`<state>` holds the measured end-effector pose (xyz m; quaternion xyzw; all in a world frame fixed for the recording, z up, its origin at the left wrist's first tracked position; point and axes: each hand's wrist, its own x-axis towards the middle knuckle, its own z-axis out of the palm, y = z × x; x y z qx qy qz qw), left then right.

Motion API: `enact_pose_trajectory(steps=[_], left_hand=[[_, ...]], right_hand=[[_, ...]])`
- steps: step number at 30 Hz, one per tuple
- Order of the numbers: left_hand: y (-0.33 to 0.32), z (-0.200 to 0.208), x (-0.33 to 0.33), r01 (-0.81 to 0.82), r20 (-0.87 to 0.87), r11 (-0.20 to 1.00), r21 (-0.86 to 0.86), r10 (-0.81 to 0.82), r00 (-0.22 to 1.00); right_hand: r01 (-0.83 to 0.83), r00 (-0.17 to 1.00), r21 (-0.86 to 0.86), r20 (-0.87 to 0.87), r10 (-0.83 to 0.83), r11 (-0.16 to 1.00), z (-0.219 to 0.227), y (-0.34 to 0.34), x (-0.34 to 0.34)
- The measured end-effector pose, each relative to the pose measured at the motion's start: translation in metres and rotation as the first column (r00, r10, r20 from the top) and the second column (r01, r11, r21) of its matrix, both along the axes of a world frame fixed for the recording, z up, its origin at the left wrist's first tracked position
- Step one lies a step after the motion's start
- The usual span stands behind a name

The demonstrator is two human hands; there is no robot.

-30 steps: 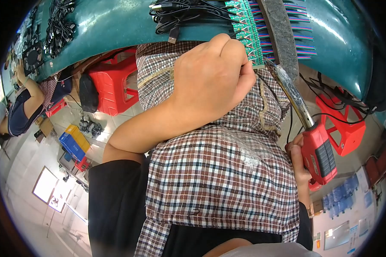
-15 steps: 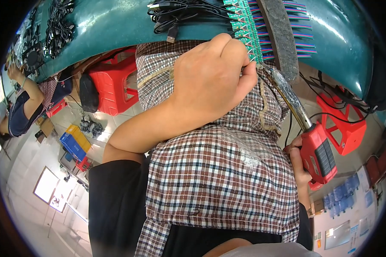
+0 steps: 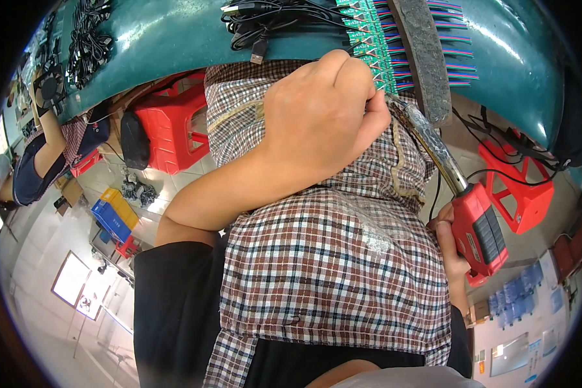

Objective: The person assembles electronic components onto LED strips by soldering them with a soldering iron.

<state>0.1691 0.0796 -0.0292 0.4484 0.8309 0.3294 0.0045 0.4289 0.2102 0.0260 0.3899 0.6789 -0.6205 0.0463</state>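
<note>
Ahead, circuit boards (image 3: 375,46) lie on a glossy green table (image 3: 174,44), red stools (image 3: 165,139) nearby.

A glossy red plastic stool (image 3: 165,139) stands at left, with a soft black bundle (image 3: 135,143) against its side. Beyond them on the pale tiled floor lie a tangled grey heap (image 3: 138,191), a yellow plastic crate (image 3: 123,207) just beside a blue plastic crate (image 3: 111,221). At far left, a co-worker's bare arm (image 3: 53,138) reaches up near a black square fan (image 3: 50,88). A second red plastic stool (image 3: 517,216) stands at right
</note>
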Motion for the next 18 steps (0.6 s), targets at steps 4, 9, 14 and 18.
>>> enact_pose_trajectory(steps=[4, 9, 14, 18], left_hand=[[0.0, -0.004, 0.001, 0.002, -0.019, 1.0, 0.005, -0.002, 1.0], [0.003, -0.002, 0.002, -0.003, -0.031, 1.0, 0.002, 0.003, 1.0], [0.004, -0.002, 0.0, -0.004, -0.038, 1.0, 0.012, 0.005, 0.999], [0.003, -0.004, 0.001, -0.004, -0.039, 1.0, 0.01, 0.005, 0.999]], right_hand=[[-0.035, 0.999, 0.026, -0.002, 0.035, 0.999, 0.001, 0.0, -0.004], [-0.052, 0.999, 0.064, -0.003, 0.052, 0.997, 0.0, 0.001, 0.0], [-0.016, 0.994, 0.076, -0.104, 0.024, 0.997, -0.006, 0.003, 0.004], [0.054, 0.995, 0.056, -0.084, -0.049, 0.997, -0.008, 0.0, 0.007]])
